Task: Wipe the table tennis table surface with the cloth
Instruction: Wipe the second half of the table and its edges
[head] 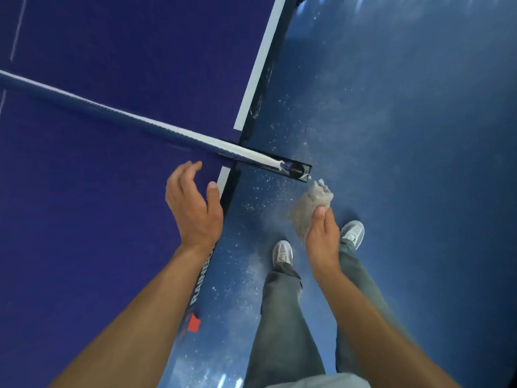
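Looking down, the biggest thing is the table tennis table (84, 219). Its dark blue top fills the left side. It looks smooth and even, with no wet marks or dirt that I can see. So I cannot tell which parts are wiped and which are not.

Next comes the blue floor (419, 135) on the right, with little pale specks on it. The person stands there beside the table, in grey trousers (282, 317).

The net (126, 116) runs across the table from the left and ends at the side edge.

The left hand (193, 208) is over the table's near corner by the net. Its fingers are loose and a little bent, a bit apart, and they hold nothing. I cannot tell if it touches the table top.

The right hand (323, 239) is off the table, out over the floor. Its fingers and thumb are closed around the cloth.

The cloth (310, 205) is pale, grey and bunched up. It sticks out of the top of that hand, close to the black net post (293, 172) and apart from the table top.

I think no wiping is going on right now, since the cloth is not on the table. To go on, the person needs to put the cloth on the blue top and rub it across both sides of the net.
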`<state>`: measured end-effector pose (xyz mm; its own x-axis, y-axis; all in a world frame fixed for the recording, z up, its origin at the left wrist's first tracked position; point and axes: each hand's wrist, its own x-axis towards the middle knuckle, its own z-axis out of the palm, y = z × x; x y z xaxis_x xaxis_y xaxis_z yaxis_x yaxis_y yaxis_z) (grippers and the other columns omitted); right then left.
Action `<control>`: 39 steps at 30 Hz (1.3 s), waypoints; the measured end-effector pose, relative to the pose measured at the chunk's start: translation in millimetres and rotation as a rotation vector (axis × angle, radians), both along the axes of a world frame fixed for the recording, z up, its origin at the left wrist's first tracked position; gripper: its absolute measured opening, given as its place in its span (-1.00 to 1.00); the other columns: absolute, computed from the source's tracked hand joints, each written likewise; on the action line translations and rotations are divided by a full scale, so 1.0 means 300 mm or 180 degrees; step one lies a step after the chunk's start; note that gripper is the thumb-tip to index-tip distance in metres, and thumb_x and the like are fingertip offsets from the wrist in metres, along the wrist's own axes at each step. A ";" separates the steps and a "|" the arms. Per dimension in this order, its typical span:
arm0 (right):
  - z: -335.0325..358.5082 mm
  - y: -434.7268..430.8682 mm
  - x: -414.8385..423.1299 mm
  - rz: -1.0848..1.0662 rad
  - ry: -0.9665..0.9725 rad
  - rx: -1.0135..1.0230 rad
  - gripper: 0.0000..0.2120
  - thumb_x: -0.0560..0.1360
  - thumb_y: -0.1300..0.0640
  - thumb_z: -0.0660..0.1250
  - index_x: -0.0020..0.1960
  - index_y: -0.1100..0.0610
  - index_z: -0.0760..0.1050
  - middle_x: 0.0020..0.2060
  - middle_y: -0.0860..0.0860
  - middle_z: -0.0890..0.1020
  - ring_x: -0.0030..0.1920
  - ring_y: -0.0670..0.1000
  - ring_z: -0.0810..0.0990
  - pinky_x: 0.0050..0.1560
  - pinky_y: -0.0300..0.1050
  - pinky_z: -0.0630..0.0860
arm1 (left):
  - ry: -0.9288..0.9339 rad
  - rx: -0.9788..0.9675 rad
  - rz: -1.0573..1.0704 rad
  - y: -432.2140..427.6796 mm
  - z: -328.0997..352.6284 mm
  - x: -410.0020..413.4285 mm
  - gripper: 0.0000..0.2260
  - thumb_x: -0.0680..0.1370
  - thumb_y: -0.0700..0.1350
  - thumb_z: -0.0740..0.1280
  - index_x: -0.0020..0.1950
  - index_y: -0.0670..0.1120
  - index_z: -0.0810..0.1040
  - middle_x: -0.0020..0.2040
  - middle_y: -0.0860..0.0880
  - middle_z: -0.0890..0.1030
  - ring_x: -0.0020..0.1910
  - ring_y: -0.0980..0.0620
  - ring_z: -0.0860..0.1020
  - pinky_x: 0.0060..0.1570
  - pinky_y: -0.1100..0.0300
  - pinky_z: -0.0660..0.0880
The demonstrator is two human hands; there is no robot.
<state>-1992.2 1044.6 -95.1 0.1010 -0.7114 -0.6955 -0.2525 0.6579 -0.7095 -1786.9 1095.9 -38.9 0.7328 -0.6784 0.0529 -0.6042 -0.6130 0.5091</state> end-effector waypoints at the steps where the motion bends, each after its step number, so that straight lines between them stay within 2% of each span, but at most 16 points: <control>1: 0.009 -0.069 -0.026 -0.0046 0.0030 -0.0050 -0.73 0.76 -0.03 0.05 0.05 -0.05 0.49 -0.05 -0.16 0.60 -0.06 -0.26 0.54 0.10 -0.13 0.47 | -0.0062 -0.0149 0.0029 -0.029 0.025 -0.019 -0.60 0.60 -0.10 0.23 0.42 -0.21 0.46 0.41 -0.18 0.45 0.43 -0.15 0.40 0.44 -0.21 0.29; 7: 0.061 -0.452 -0.027 0.0405 -0.0189 -0.0335 -0.69 0.76 -0.03 0.05 -0.08 -0.07 0.46 -0.26 -0.33 0.52 -0.25 -0.33 0.46 -0.16 -0.44 0.39 | -0.0534 -0.0543 -0.0272 -0.268 0.133 0.004 -0.71 0.59 -0.19 0.28 0.31 -0.18 0.53 0.33 -0.17 0.51 0.36 -0.12 0.44 0.42 -0.01 0.29; 12: 0.084 -0.644 0.189 0.1260 -0.0307 -0.0340 -0.66 0.74 -0.05 0.05 -0.11 -0.12 0.50 -0.19 -0.29 0.56 -0.13 -0.25 0.50 -0.01 -0.11 0.42 | -0.0312 0.1043 -0.0955 -0.501 0.127 0.156 -0.67 0.63 -0.07 0.24 0.40 0.04 0.49 0.42 -0.07 0.41 0.41 -0.12 0.35 0.44 -0.08 0.28; 15: 0.072 -0.660 0.352 0.1936 -0.0296 -0.0155 -0.59 0.74 -0.08 -0.02 0.31 0.05 0.54 0.25 0.04 0.62 0.27 0.09 0.53 0.30 0.01 0.41 | -0.0226 0.1511 -0.1118 -0.605 0.064 0.223 -0.59 0.65 -0.10 0.23 0.51 0.06 0.41 0.52 -0.10 0.33 0.48 -0.18 0.30 0.48 -0.13 0.24; 17: 0.063 -0.639 0.449 0.2466 -0.0378 0.0011 -0.49 0.75 -0.13 -0.03 0.59 0.09 0.30 0.45 0.16 0.49 0.43 0.18 0.44 0.32 -0.08 0.33 | -0.0333 0.1657 -0.1182 -0.659 0.013 0.257 -0.56 0.66 -0.12 0.23 0.56 0.07 0.37 0.58 -0.15 0.26 0.56 -0.20 0.21 0.56 -0.17 0.14; 21: 0.032 -0.598 0.571 0.2632 -0.0666 0.0581 -0.45 0.77 -0.04 -0.10 0.62 0.29 0.08 0.42 0.36 0.43 0.22 0.20 0.51 -0.01 -0.36 0.38 | -0.0562 0.1623 -0.1142 -0.708 -0.087 0.341 -0.57 0.70 -0.11 0.19 0.57 0.10 0.36 0.64 -0.15 0.16 0.64 -0.20 0.05 0.61 -0.23 -0.05; 25: -0.019 -0.718 0.636 0.2066 -0.0624 0.0982 -0.35 0.72 -0.23 -0.20 0.70 0.08 -0.08 0.58 0.09 0.32 0.45 0.02 0.36 0.52 -0.08 0.28 | -0.0463 0.1373 -0.1030 -0.706 -0.161 0.413 -0.59 0.71 -0.08 0.14 0.57 0.12 0.35 0.63 -0.13 0.20 0.64 -0.20 0.09 0.60 -0.26 -0.02; 27: -0.020 -0.835 0.660 0.1464 -0.0786 0.1042 -0.43 0.72 -0.25 -0.19 0.52 0.00 0.32 0.20 -0.14 0.65 0.15 -0.19 0.61 0.03 -0.43 0.55 | -0.0452 0.1268 -0.0948 -0.697 -0.197 0.404 -0.58 0.71 -0.06 0.09 0.58 0.11 0.33 0.63 -0.14 0.20 0.64 -0.21 0.10 0.60 -0.27 -0.02; 29: 0.010 -0.929 0.700 0.0982 -0.0893 0.0920 -0.46 0.69 -0.34 -0.22 0.08 -0.13 0.48 -0.35 -0.33 0.62 -0.37 -0.34 0.58 -0.46 -0.49 0.39 | -0.0545 0.1139 -0.0856 -0.692 -0.234 0.383 -0.57 0.71 -0.06 0.04 0.59 0.08 0.32 0.63 -0.16 0.20 0.64 -0.23 0.09 0.61 -0.26 -0.06; 30: 0.025 -0.938 0.709 0.0951 -0.0856 0.0778 -0.44 0.65 -0.40 -0.23 0.01 -0.16 0.46 -0.32 -0.36 0.63 -0.33 -0.39 0.57 -0.43 -0.49 0.34 | -0.0585 0.1097 -0.0818 -0.691 -0.248 0.377 -0.57 0.71 -0.07 0.03 0.59 0.07 0.31 0.62 -0.17 0.21 0.64 -0.23 0.09 0.61 -0.25 -0.07; 31: 0.043 -0.922 0.711 0.0970 -0.0801 0.0607 -0.41 0.59 -0.47 -0.23 0.10 -0.18 0.46 -0.02 -0.36 0.68 -0.05 -0.43 0.59 -0.26 -0.46 0.35 | -0.0626 0.1066 -0.0792 -0.689 -0.258 0.375 -0.58 0.71 -0.07 0.04 0.59 0.08 0.31 0.62 -0.16 0.22 0.64 -0.23 0.10 0.61 -0.24 -0.06; 32: 0.052 -0.892 0.711 0.0959 -0.0770 0.0542 -0.29 0.50 -0.54 -0.22 0.32 -0.18 0.41 0.39 -0.28 0.53 0.35 -0.34 0.46 0.00 -0.36 0.37 | -0.0669 0.1038 -0.0777 -0.689 -0.264 0.377 -0.58 0.71 -0.07 0.05 0.58 0.08 0.32 0.62 -0.16 0.23 0.64 -0.23 0.11 0.61 -0.24 -0.05; 34: 0.075 -0.794 0.699 0.1012 -0.0861 0.0881 0.00 0.36 -0.61 -0.18 0.68 -0.13 0.00 0.68 -0.15 0.02 0.65 -0.15 0.00 0.57 -0.06 0.17 | -0.0683 0.0981 -0.0764 -0.686 -0.270 0.381 -0.59 0.71 -0.07 0.07 0.57 0.08 0.34 0.61 -0.17 0.24 0.63 -0.23 0.13 0.61 -0.25 -0.04; 36: 0.070 -0.669 0.668 0.1197 -0.1074 0.1168 0.12 0.27 -0.71 -0.14 0.69 -0.17 -0.14 0.67 -0.23 -0.08 0.65 -0.19 -0.08 0.66 0.05 -0.03 | -0.0628 0.0933 -0.0747 -0.686 -0.272 0.382 -0.59 0.70 -0.07 0.08 0.56 0.07 0.36 0.61 -0.17 0.25 0.63 -0.24 0.13 0.61 -0.25 -0.05; 37: 0.063 -0.628 0.650 0.1323 -0.1065 0.1178 0.14 0.23 -0.75 -0.13 0.67 -0.17 0.01 0.65 -0.20 0.07 0.60 -0.18 0.10 0.62 0.03 0.08 | -0.0615 0.0912 -0.0736 -0.689 -0.273 0.383 -0.59 0.70 -0.08 0.08 0.55 0.07 0.37 0.61 -0.17 0.25 0.63 -0.24 0.13 0.61 -0.25 -0.05; 39: 0.055 -0.614 0.663 0.1285 -0.0760 0.0945 -0.23 0.25 -0.74 -0.12 0.21 -0.28 0.29 0.26 -0.19 0.40 0.14 -0.17 0.31 0.30 -0.04 0.29 | -0.0605 0.0897 -0.0729 -0.692 -0.274 0.385 -0.59 0.69 -0.08 0.09 0.55 0.07 0.38 0.61 -0.17 0.25 0.63 -0.24 0.13 0.61 -0.25 -0.06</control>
